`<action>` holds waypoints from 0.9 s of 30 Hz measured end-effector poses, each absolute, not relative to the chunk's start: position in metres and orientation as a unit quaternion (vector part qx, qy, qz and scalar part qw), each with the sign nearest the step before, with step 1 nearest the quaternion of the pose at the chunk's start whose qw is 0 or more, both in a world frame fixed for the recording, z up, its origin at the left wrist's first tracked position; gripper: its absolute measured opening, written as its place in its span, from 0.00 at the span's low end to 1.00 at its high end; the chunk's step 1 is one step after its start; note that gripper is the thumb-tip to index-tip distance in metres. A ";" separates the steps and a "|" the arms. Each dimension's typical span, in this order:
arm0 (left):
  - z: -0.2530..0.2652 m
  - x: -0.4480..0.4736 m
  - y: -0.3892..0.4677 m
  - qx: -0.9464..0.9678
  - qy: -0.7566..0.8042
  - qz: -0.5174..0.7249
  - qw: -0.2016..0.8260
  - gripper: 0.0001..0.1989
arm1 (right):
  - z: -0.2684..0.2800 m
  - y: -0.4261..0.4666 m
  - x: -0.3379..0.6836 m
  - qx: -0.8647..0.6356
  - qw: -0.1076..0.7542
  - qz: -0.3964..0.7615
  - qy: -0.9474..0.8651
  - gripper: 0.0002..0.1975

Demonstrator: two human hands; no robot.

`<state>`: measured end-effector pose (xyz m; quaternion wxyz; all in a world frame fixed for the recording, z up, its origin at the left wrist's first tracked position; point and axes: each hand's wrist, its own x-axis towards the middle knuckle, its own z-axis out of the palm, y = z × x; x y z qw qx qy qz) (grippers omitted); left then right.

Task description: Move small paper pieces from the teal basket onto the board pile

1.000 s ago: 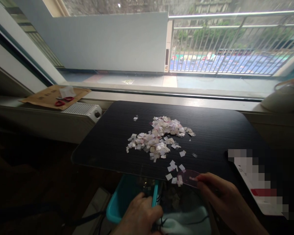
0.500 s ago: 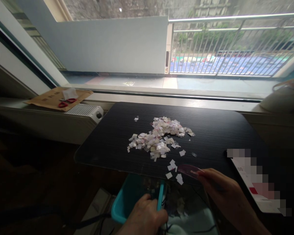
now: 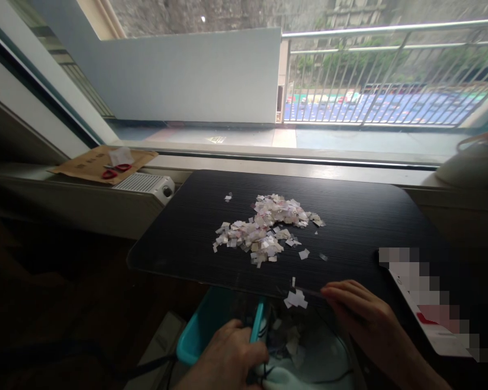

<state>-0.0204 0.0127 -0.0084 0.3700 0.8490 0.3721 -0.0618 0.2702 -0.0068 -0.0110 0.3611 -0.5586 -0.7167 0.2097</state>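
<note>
Below the table's front edge, my left hand (image 3: 231, 352) is closed around the rim of a turquoise bin (image 3: 189, 341). My right hand (image 3: 361, 314) pinches a thin, translucent pinkish plastic scraper (image 3: 311, 293), seen almost edge-on at the front edge of the black table (image 3: 166, 233). Several white paper scraps (image 3: 296, 299) lie bunched at that edge, just left of the scraper. Farther back on the tabletop spreads a loose pile of small cut paper pieces (image 3: 264, 227). Under the edge, a pale green container (image 3: 329, 363) has more scraps in it.
A phone-like flat object (image 3: 427, 319), partly pixelated, lies on the table at right. Red-handled scissors (image 3: 116, 170) rest on a brown envelope (image 3: 77, 165) on the sill, beside a white slotted box (image 3: 146, 187). A window runs behind the table.
My right hand's scraper has turned from broad side to edge-on and come nearer the table edge. The front scraps have bunched together there. My left hand and the bin have shifted slightly left.
</note>
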 end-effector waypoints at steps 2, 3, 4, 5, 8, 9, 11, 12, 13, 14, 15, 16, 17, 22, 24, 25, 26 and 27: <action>-0.008 -0.021 0.011 0.846 0.381 -0.056 0.369 0.08 | -0.016 -0.009 0.271 -0.560 0.378 0.187 -0.713 0.10; -0.008 -0.020 0.010 0.844 0.386 -0.058 0.366 0.08 | -0.019 -0.010 0.271 -0.554 0.386 0.181 -0.715 0.10; -0.007 -0.019 0.009 0.844 0.392 -0.059 0.361 0.08 | -0.021 -0.012 0.271 -0.544 0.390 0.182 -0.720 0.10; -0.006 -0.019 0.008 0.844 0.397 -0.059 0.357 0.09 | -0.022 -0.015 0.270 -0.532 0.391 0.188 -0.728 0.11; -0.005 -0.017 0.007 0.845 0.393 -0.057 0.358 0.11 | -0.021 -0.019 0.269 -0.501 0.387 0.205 -0.747 0.13; -0.005 -0.017 0.007 0.843 0.396 -0.055 0.359 0.11 | -0.021 -0.019 0.269 -0.500 0.389 0.201 -0.747 0.13; -0.006 -0.018 0.007 0.838 0.402 -0.056 0.363 0.11 | -0.022 -0.018 0.271 -0.509 0.400 0.178 -0.741 0.14; -0.006 -0.018 0.007 0.837 0.406 -0.056 0.363 0.10 | -0.023 -0.018 0.272 -0.515 0.404 0.165 -0.738 0.14; -0.007 -0.019 0.007 0.837 0.406 -0.056 0.362 0.10 | -0.025 -0.019 0.274 -0.518 0.405 0.157 -0.736 0.14; -0.007 -0.019 0.007 0.839 0.405 -0.053 0.360 0.09 | -0.026 -0.021 0.276 -0.518 0.403 0.154 -0.739 0.13; -0.007 -0.019 0.007 0.841 0.402 -0.051 0.358 0.09 | -0.027 -0.025 0.277 -0.513 0.399 0.155 -0.744 0.13; -0.007 -0.019 0.008 0.844 0.401 -0.048 0.354 0.09 | -0.028 -0.029 0.279 -0.506 0.393 0.159 -0.751 0.14; -0.007 -0.018 0.008 0.846 0.401 -0.048 0.349 0.09 | -0.028 -0.032 0.280 -0.496 0.387 0.161 -0.760 0.14; -0.009 -0.012 0.017 0.843 0.378 -0.087 0.372 0.10 | -0.023 -0.017 0.286 -0.535 0.383 0.095 -0.747 0.13; -0.009 -0.009 0.020 0.845 0.373 -0.093 0.372 0.10 | -0.022 0.001 0.288 -0.583 0.392 0.038 -0.710 0.11; -0.010 -0.008 0.020 0.847 0.372 -0.096 0.366 0.10 | -0.022 0.009 0.288 -0.596 0.392 0.022 -0.700 0.10; -0.010 -0.008 0.020 0.851 0.372 -0.098 0.358 0.09 | -0.023 0.014 0.288 -0.601 0.393 0.015 -0.696 0.10; -0.010 -0.008 0.020 0.854 0.370 -0.102 0.350 0.09 | -0.023 0.016 0.287 -0.600 0.389 0.017 -0.699 0.10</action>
